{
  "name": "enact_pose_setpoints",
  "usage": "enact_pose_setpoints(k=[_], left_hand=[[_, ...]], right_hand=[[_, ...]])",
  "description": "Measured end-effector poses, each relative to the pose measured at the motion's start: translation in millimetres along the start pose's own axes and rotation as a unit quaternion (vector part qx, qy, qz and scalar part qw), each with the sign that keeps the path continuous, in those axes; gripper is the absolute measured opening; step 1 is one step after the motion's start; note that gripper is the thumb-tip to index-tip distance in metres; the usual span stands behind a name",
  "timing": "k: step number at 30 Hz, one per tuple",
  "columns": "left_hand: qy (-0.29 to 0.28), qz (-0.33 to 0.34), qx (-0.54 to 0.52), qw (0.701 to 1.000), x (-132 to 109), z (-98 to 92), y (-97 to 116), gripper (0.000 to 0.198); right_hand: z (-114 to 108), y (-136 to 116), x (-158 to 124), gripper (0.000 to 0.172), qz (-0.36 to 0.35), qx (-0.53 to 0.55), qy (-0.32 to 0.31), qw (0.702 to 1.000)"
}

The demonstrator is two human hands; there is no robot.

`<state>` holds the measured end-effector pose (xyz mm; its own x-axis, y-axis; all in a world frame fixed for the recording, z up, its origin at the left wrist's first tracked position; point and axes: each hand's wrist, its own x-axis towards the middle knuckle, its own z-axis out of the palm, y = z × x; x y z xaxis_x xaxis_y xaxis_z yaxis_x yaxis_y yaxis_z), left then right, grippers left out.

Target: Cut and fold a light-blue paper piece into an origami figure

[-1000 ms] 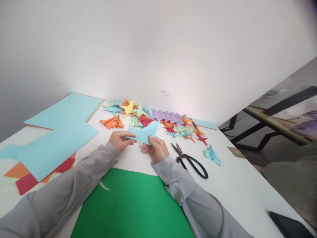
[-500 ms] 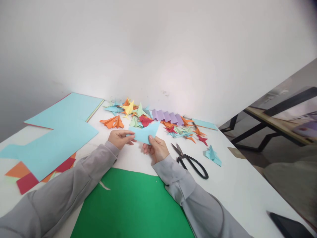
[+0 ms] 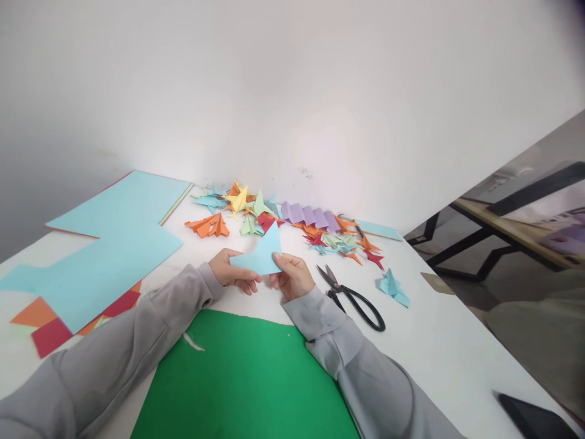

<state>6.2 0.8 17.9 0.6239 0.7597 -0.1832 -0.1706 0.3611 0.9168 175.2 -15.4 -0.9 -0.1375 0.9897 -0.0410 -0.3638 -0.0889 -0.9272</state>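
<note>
Between my two hands is a light blue piece of folded paper (image 3: 261,256), held above the white table with one pointed corner up. My left hand (image 3: 235,272) grips its left end, thumb in front and fingers behind. On the right lower edge, my right hand (image 3: 292,274) pinches the paper with the thumb on its face. Black-handled scissors (image 3: 350,294) lie to the right of my right hand, blades slightly apart. Under my forearms rests a green sheet (image 3: 247,378).
Folded paper figures (image 3: 237,200) in several colours are heaped along the wall, beside a pleated purple paper (image 3: 308,216). Blue sheets (image 3: 119,262) and coloured scraps (image 3: 52,336) lie left. A blue paper figure (image 3: 393,288) and a dark flat device (image 3: 534,417) are on the right.
The blue paper has turned so its point stands more upright. It has shifted slightly left and toward me. My left hand has moved a little right and lower.
</note>
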Motion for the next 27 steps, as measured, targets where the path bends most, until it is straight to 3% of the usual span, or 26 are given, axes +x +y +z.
enact_pose_setpoints(k=[3, 7, 12, 16, 20, 24, 27], left_hand=[[0.036, 0.012, -0.01, 0.999, 3, 1.6, -4, 0.025], [0.042, 0.038, 0.023, 0.998, 7, 1.6, -7, 0.027], [0.047, 0.089, 0.099, 0.99, 8, -2.5, -7, 0.022], [0.061, 0.141, 0.095, 0.984, 12, -4.3, -10, 0.022], [0.086, 0.191, 0.087, 0.974, 15, -2.5, -13, 0.015], [0.084, 0.185, 0.113, 0.973, 13, 1.8, -14, 0.016], [0.114, 0.176, 0.048, 0.977, 13, 4.8, -13, 0.021]], right_hand=[[0, 4, 1, 0.033, -0.022, -0.018, 0.004, 1.0], [-1, 7, -1, 0.026, -0.024, -0.085, -0.007, 0.996], [-2, 4, -2, 0.025, 0.016, -0.097, -0.005, 0.995], [1, 3, -2, 0.026, -0.02, -0.083, 0.004, 0.996], [8, 5, -4, 0.022, -0.025, -0.135, -0.041, 0.99], [10, 7, -7, 0.023, -0.026, -0.176, -0.068, 0.982], [8, 8, -8, 0.026, -0.016, -0.208, -0.089, 0.974]])
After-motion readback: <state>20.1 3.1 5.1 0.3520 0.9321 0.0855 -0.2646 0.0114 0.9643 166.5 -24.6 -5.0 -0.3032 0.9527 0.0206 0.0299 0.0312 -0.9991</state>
